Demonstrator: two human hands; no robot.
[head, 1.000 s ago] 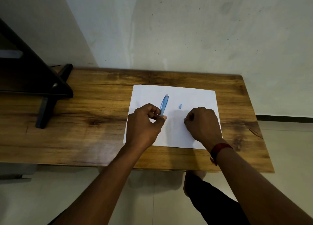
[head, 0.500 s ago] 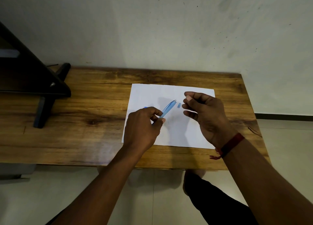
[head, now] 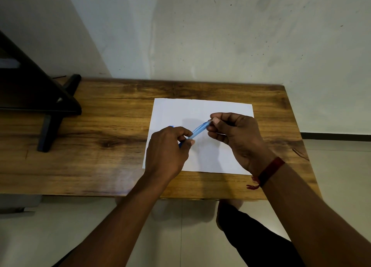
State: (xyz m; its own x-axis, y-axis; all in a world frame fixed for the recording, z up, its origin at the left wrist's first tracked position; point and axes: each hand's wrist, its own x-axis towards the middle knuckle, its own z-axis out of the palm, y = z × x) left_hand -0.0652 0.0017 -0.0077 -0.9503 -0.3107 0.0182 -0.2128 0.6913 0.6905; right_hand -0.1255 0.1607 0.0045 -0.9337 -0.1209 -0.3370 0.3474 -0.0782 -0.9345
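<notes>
The left hand [head: 166, 150] holds the blue pen [head: 197, 130] by its near end. The right hand [head: 234, 134] pinches its far tip, above the white paper [head: 180, 110] on the counter [head: 100, 146].

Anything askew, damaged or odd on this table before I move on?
Nothing stands out. The left hand and right hand hold the blue pen by its two ends above the white sheet, which lies flat and unmarked on the wooden table.
</notes>
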